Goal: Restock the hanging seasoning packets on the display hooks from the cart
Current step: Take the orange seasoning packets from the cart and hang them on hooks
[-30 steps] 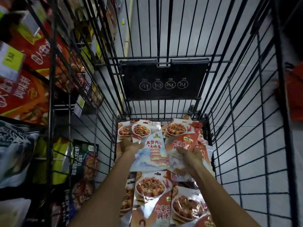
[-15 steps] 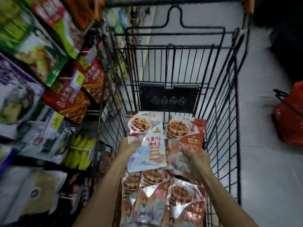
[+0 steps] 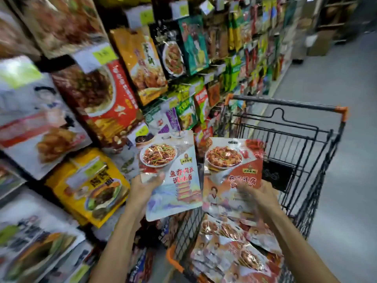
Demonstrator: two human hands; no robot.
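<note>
- The left hand (image 3: 145, 187) grips the pale packet (image 3: 173, 180) by its left edge. The thumb lies across the front, just below the printed plate of shredded meat.
- I read that packet as upright, hang hole at the top. It is lifted above the cart's near-left corner, close to the display.
- The right hand (image 3: 260, 196) holds the red packet (image 3: 228, 166) at its lower right. The fingers are blurred on my feed, but they lie curled over the front face.
- The red packet is upright too, just beside the pale one. Their inner edges nearly touch, above the cart basket.
- The cart (image 3: 289, 104) is black wire with orange corners and sits right against the display.
- In its basket I see a pile (image 3: 234, 252) of more packets, lying flat and overlapping, below both hands.
- The display (image 3: 114, 94) fills the left of my view with rows of hanging bags. Yellow-green price tags (image 3: 104, 54) sit above some of them.
- Grey floor (image 3: 346, 139) runs down the aisle to the right of the cart.
</note>
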